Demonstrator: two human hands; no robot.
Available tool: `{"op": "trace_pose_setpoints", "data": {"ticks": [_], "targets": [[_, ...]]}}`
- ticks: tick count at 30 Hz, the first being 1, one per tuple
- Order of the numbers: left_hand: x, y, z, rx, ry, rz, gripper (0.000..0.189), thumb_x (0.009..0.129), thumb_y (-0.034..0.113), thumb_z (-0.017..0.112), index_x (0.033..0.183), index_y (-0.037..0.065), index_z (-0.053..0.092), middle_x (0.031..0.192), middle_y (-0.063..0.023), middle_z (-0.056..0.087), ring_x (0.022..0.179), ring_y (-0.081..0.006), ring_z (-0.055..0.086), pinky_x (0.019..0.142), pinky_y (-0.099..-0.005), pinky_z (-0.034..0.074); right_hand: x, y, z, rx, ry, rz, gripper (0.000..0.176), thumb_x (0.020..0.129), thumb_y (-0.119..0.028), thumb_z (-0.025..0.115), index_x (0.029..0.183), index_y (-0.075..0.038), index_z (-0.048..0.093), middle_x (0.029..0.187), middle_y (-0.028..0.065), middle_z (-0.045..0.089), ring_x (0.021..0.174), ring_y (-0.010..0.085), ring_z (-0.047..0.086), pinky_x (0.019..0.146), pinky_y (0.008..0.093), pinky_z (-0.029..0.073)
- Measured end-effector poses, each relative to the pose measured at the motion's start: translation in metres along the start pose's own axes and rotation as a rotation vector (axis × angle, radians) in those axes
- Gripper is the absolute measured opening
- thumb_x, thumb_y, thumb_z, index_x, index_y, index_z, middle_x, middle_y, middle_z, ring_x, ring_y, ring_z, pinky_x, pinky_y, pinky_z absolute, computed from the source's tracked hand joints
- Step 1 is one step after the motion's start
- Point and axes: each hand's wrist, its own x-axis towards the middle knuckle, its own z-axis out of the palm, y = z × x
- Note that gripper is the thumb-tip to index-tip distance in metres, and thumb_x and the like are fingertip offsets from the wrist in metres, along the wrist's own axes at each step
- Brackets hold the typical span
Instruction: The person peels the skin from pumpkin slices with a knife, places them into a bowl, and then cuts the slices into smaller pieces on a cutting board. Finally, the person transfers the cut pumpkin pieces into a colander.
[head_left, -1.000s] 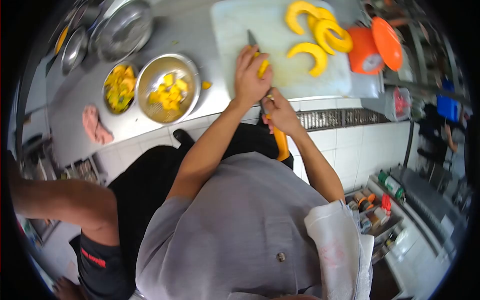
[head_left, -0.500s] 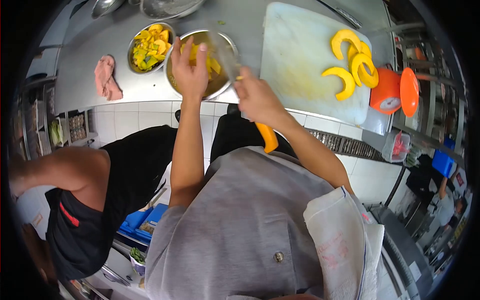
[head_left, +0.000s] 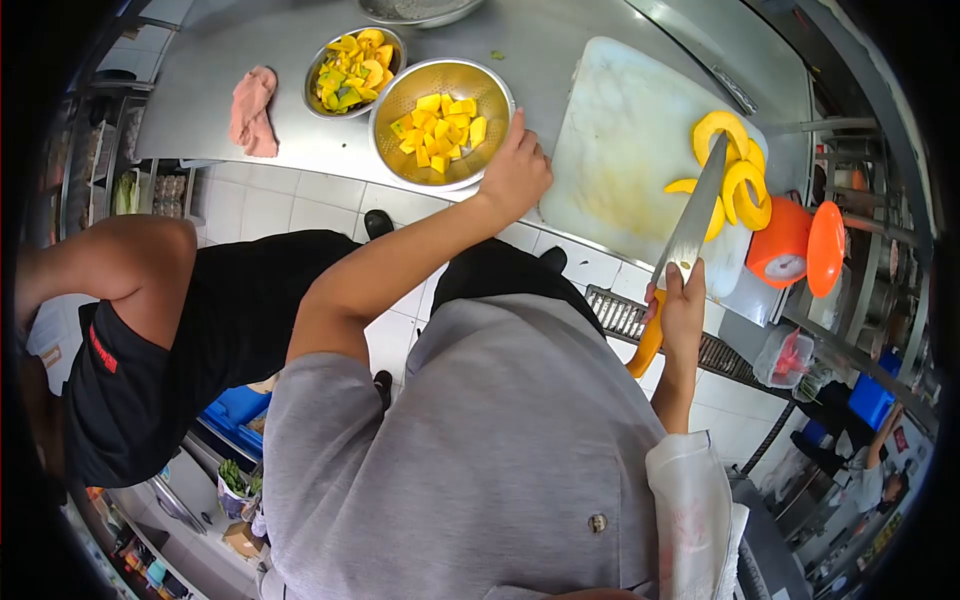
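Note:
My right hand (head_left: 683,300) is closed on a large kitchen knife (head_left: 697,208) with a yellow-orange handle. The blade points away from me, its tip overlapping the curved pumpkin slices (head_left: 748,195) at the right of the white cutting board (head_left: 610,130). My left hand (head_left: 517,165) is empty, index finger stretched out and the other fingers loosely bent, right by the near right rim of a metal colander (head_left: 390,105). Yellow pumpkin chunks (head_left: 440,130) lie in the colander. Behind it to the left, a smaller metal bowl (head_left: 310,98) holds pumpkin trimmings (head_left: 352,70).
A pink cloth (head_left: 253,110) lies on the steel table (head_left: 210,60) at left. An orange kitchen scale (head_left: 780,245) stands beside the board's right edge. Another knife (head_left: 735,90) rests beyond the board. To my left is a person in black (head_left: 270,270), close by.
My left hand has come out from over the colander to its right rim. My right hand has carried the knife from the colander rightward to the pumpkin slices. The view has shifted.

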Motion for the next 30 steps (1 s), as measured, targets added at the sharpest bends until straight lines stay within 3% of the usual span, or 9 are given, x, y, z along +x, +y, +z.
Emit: {"op": "trace_pose_setpoints", "data": {"ticks": [5,10,13,15,17,19,23,25,30], "targets": [[-0.001,-0.014,-0.04,-0.247,0.092,-0.118,0.022,0.082,0.011,0.06,0.097,0.004,0.073,0.095,-0.0126,0.071,0.099,-0.0288,0.063,0.111,-0.0611,0.028,-0.002,0.024,-0.013,0.125,0.032,-0.014,0.015,0.103,-0.013,0.045,0.113,-0.002,0.042,0.085,0.0075,0.053,0.058,0.012,0.056,0.039,0.0259,0.045],[-0.027,-0.056,-0.048,-0.061,0.084,-0.436,0.045,0.079,0.037,0.073,0.114,0.009,0.07,0.115,-0.0123,0.067,0.115,-0.0337,0.057,0.102,-0.0589,0.034,-0.009,0.039,-0.03,0.116,0.119,-0.054,0.019,0.103,-0.015,0.046,0.119,-0.004,0.044,0.076,0.0053,0.055,0.053,0.01,0.054,0.039,0.025,0.044],[0.02,-0.023,-0.075,-0.58,0.114,-0.243,0.041,0.081,0.024,0.075,0.116,0.004,0.067,0.112,-0.0153,0.065,0.107,-0.0369,0.06,0.09,-0.044,0.05,-0.013,0.046,-0.037,0.165,0.156,-0.078,0.015,0.101,-0.011,0.047,0.114,-0.004,0.045,0.073,0.0063,0.056,0.051,0.0109,0.055,0.04,0.0263,0.045],[0.065,0.028,-0.054,-0.732,0.403,-0.084,0.042,0.083,0.021,0.073,0.119,0.003,0.064,0.11,-0.0168,0.063,0.102,-0.0371,0.06,0.087,-0.0449,0.052,-0.021,0.046,-0.043,0.186,0.167,-0.071,0.022,0.102,-0.01,0.049,0.122,-0.001,0.045,0.082,0.0043,0.055,0.057,0.0108,0.056,0.039,0.0259,0.045],[0.112,0.074,-0.058,-0.927,0.359,0.012,0.044,0.083,0.02,0.073,0.122,0.004,0.063,0.111,-0.0174,0.061,0.103,-0.0353,0.061,0.09,-0.0448,0.052,-0.026,0.052,-0.046,0.183,0.202,-0.121,0.013,0.102,-0.01,0.047,0.112,-0.002,0.045,0.078,0.0048,0.054,0.055,0.0112,0.055,0.039,0.0257,0.045],[0.152,0.109,-0.039,-0.868,0.396,0.079,0.045,0.082,0.014,0.071,0.124,0.004,0.06,0.112,-0.0173,0.061,0.106,-0.0332,0.06,0.091,-0.0424,0.052,-0.031,0.059,-0.054,0.108,0.228,-0.118,0.009,0.101,-0.01,0.046,0.101,-0.002,0.042,0.063,0.0059,0.054,0.044,0.0115,0.051,0.038,0.0271,0.041],[0.155,0.115,-0.032,-0.845,0.282,0.113,0.046,0.08,0.01,0.07,0.124,0.004,0.059,0.111,-0.0175,0.061,0.104,-0.0347,0.061,0.089,-0.0434,0.053,-0.049,0.068,-0.055,0.007,0.24,-0.022,0.01,0.101,-0.012,0.047,0.098,-0.004,0.041,0.06,0.0064,0.054,0.041,0.012,0.049,0.038,0.0283,0.04],[0.126,0.099,-0.025,-1.059,0.233,-0.087,0.047,0.078,0.008,0.069,0.123,0.005,0.058,0.113,-0.0185,0.059,0.098,-0.0389,0.062,0.085,-0.0467,0.054,-0.054,0.068,-0.048,0.005,0.218,0.028,0.012,0.101,-0.013,0.048,0.097,-0.003,0.041,0.059,0.0074,0.055,0.041,0.0134,0.051,0.038,0.0292,0.041],[0.087,0.08,-0.036,-0.92,0.14,-0.334,0.048,0.081,0.013,0.071,0.126,0.006,0.057,0.121,-0.0186,0.057,0.1,-0.0403,0.061,0.086,-0.0464,0.053,-0.045,0.081,-0.029,-0.172,0.077,0.01,0.013,0.101,-0.016,0.048,0.1,-0.004,0.042,0.06,0.0097,0.058,0.046,0.0183,0.056,0.042,0.0333,0.044]]}}
